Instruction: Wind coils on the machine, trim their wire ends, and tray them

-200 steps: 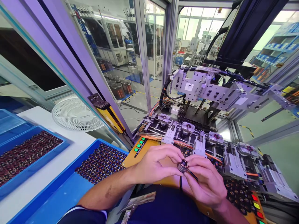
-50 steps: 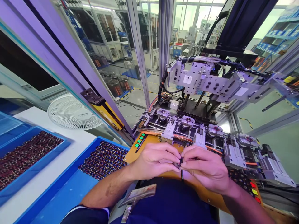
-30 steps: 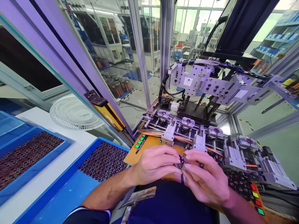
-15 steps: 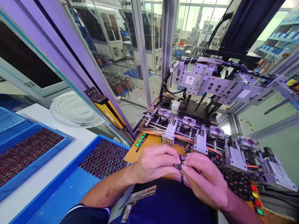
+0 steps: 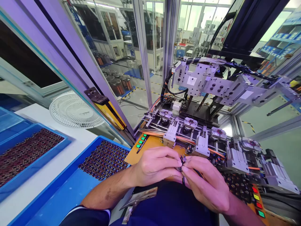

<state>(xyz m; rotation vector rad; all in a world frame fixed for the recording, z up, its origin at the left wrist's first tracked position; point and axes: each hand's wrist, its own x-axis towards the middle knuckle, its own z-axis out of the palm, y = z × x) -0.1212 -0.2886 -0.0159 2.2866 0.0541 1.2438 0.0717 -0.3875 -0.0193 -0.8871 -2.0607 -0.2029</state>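
You hold the small dark part up in front of your torso, seen against the orange table; the fingers of your left hand are clamped on its left side, thumb below; the fingers of your right hand are drawn together on its right side, though their exact contact is hidden; the part shows a greyish rounded lower edge and dark points above, finer detail being too small to tell; judged by size and by your fingertip hold, it should be light; the body is likely stiff and the rounded edge somewhat slippery, while the upper points may bend or chip under pressure; the sound place to grip is therefore the lower body, with the upper side touched only lightly; similar-looking dark pieces lie heaped beyond your right wrist, and a blue tray of small parts stands to your left.
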